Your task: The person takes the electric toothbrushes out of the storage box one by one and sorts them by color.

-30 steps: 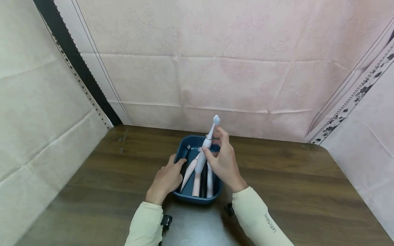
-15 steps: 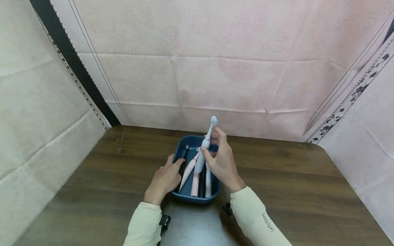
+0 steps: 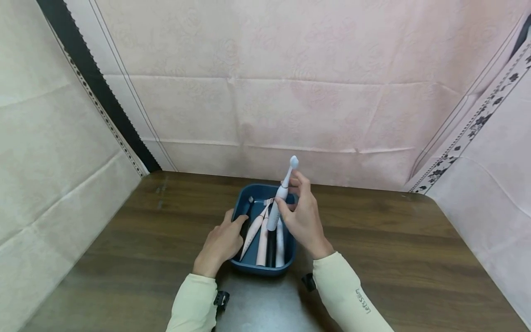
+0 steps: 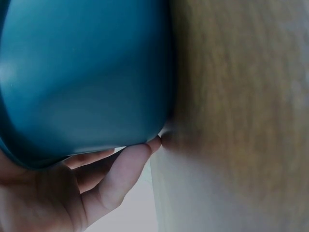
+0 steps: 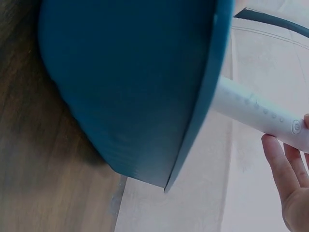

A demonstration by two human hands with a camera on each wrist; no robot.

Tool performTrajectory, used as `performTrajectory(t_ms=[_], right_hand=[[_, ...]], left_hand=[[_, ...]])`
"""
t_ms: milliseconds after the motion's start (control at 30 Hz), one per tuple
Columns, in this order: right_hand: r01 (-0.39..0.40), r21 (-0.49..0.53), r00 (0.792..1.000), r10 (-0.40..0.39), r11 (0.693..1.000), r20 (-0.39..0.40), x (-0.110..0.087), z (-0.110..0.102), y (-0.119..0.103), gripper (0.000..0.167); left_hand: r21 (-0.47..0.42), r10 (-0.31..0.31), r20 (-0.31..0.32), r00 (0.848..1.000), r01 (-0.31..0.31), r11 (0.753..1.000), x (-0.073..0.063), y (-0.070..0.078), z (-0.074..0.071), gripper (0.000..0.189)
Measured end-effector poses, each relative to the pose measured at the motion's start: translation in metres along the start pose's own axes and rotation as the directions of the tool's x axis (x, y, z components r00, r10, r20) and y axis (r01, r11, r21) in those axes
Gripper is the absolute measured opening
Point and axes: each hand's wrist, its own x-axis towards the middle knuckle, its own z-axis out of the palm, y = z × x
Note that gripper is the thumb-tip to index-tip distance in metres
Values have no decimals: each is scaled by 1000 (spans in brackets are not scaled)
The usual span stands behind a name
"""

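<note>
In the head view, my right hand (image 3: 304,223) holds a white electric toothbrush (image 3: 274,216) by its handle, thumb on one side and fingers on the other. The brush tilts head-up over a blue plastic bin (image 3: 265,271). Its button side shows in the right wrist view, where the handle (image 5: 263,114) slants past the rim. My left hand (image 3: 221,244) grips the bin's left side, thumb over the rim and fingers against the outer wall (image 4: 96,72). Inside lie several more brushes: a tilted pale one (image 3: 254,230), a pink handle (image 3: 262,249), a black handle (image 3: 271,249) and a white handle (image 3: 280,249).
The bin stands on a dark wooden table (image 3: 373,240). Pale cloth panels (image 3: 290,115) rise behind the table and along both sides. Another dark brush (image 3: 250,205) lies at the bin's left wall, partly hidden by my left thumb.
My right hand has shifted the toothbrush slightly to the right over the past half second. The left hand keeps its grip and the bin stays nearly in place.
</note>
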Motion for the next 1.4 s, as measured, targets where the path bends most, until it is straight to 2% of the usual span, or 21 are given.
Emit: performTrajectory(t_ms=[900,1400], right_hand=[[1,-97,996,-10,995,-93,3,-26,7,76],[-31,-85,992,21,996,-123,6,-40,11,76]], left_hand=[[-7,3,0,1000,-3,1000,-2,0,1,48],[5,-2,-5,1000,2,1000,-1,0,1,49]])
